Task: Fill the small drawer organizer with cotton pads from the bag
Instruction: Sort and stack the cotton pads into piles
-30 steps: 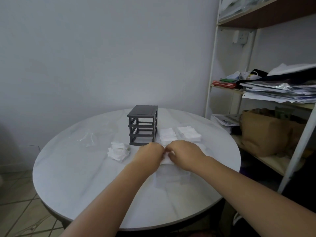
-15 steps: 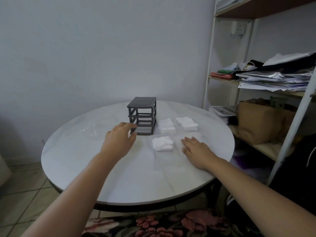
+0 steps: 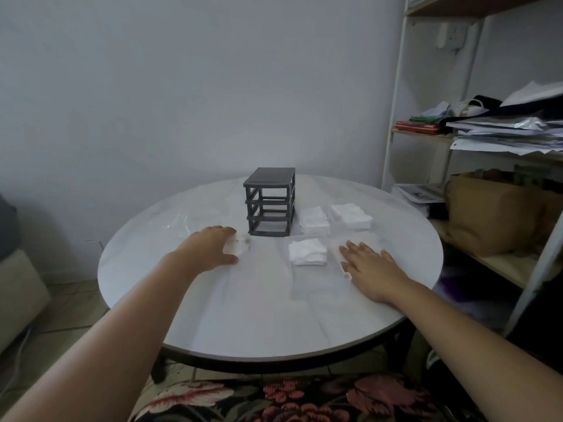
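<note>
While the white counter (image 3: pixel 243 315) carries everything, the left hand (image 3: pixel 210 246) is the one at the loose cotton pads (image 3: pixel 242 241).

The dark drawer organizer (image 3: pixel 269 202) stands past mid-counter, its 3 slots open toward the person and showing nothing inside. The left hand's grip is spread, thumb and fingers either side of the loose pads at the organizer's front-left corner, touching them but not plainly closed. The pads lie just beyond the fingertips as a squarish heap with no clear long axis. The right hand (image 3: pixel 370 266) lies flat and open, front-right of the organizer, well apart from that heap. There are 3 neater stacks: 1 (image 3: pixel 307 252) in front of the organizer, 2 (image 3: pixel 313 221) (image 3: pixel 352 216) to its right. A clear bag (image 3: pixel 182 222) lies to its left. No writing is legible.
</note>
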